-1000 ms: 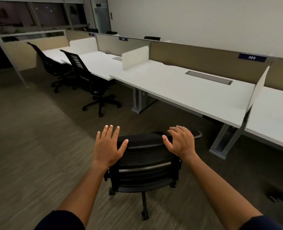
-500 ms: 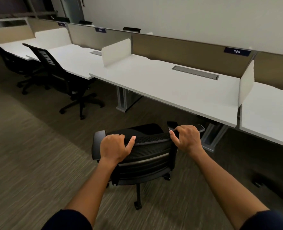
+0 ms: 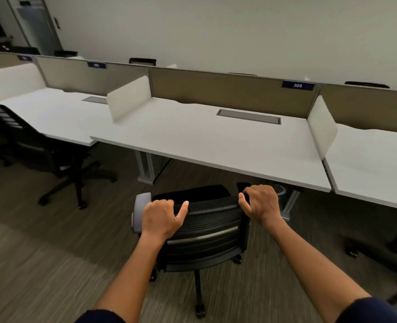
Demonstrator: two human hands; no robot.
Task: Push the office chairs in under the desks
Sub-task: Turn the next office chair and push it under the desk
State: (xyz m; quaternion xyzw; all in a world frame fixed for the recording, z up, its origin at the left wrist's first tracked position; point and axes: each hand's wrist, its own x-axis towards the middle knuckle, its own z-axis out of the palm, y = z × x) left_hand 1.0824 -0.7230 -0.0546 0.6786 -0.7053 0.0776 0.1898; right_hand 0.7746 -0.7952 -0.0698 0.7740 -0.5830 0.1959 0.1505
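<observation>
A black mesh-backed office chair on castors stands just in front of me, its back towards me and its seat facing the white desk marked 305. My left hand is shut on the left end of the backrest's top edge. My right hand grips the right end. The seat's front and the right armrest reach the desk's front edge; the seat is mostly out from under it. The chair's base is partly hidden by the backrest.
A second black chair stands pulled out at the left desk. Grey desk legs flank the opening. A dark chair base sits low at the right. White dividers and tan partition panels edge the desks. Striped carpet lies behind.
My open hands came down and closed on the chair's backrest. The chair and I have moved closer to desk 305, and the view has swung right.
</observation>
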